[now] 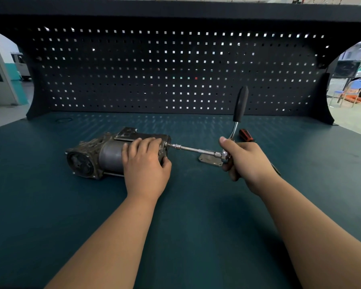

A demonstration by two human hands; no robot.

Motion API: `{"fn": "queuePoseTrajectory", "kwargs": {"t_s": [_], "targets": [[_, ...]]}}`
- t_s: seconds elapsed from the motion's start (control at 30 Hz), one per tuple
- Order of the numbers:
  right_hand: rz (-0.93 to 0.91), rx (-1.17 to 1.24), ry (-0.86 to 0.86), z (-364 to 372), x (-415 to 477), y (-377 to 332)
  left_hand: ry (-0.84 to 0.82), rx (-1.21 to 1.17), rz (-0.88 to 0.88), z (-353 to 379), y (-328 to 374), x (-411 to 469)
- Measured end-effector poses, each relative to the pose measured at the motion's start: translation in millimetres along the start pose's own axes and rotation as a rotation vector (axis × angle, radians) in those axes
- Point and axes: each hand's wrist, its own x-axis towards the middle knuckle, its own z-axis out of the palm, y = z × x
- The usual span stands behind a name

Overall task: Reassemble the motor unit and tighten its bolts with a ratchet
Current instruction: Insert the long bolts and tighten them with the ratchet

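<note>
- Clasping the right end of the motor unit (96, 157), the left grip (145, 170) curls fingers and thumb round its cylindrical body; the unit lies sideways on the worktop (175, 226).
- The right grip (246, 163) is closed round the ratchet (240, 105) near its head, with the black handle pointing upward.
- The extension bar (193, 149) spans from ratchet head to the unit's end face.
- A metal plate (208, 160) lies beneath the bar.
- A screwdriver (246, 136) lies behind the right grip.

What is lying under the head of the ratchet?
A flat metal plate lies on the table there. Its left part shows; the head of the ratchet and the right hand cover its right end, so its full shape cannot be seen.
</note>
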Motion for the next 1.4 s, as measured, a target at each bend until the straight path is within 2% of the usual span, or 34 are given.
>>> {"fn": "queuePoseTrajectory", "kwargs": {"t_s": [0.17,0.33,0.5,0.73,0.97,1.27,1.4], "targets": [[-0.009,-0.014,-0.048,-1,-1,10,0.003,-0.004,0.000,0,0,0],[-0.165,-0.154,0.023,-2,-4,11,-0.004,-0.013,0.001,-1,0,0],[-0.240,-0.059,0.060,-4,-7,9,-0.009,-0.009,-0.003,-1,0,0],[-0.400,-0.066,-0.039,-8,-11,6,-0.004,-0.015,0.001,-1,-1,0],[-0.318,-0.087,0.066,-9,-6,8,-0.006,-0.015,-0.004,-1,0,0],[-0.271,-0.155,0.043,-15,-2,9,-0.015,-0.010,-0.007,-1,0,0],[-0.217,-0.106,0.049,-13,-1,5,-0.023,-0.004,-0.010,-2,0,0]]}}
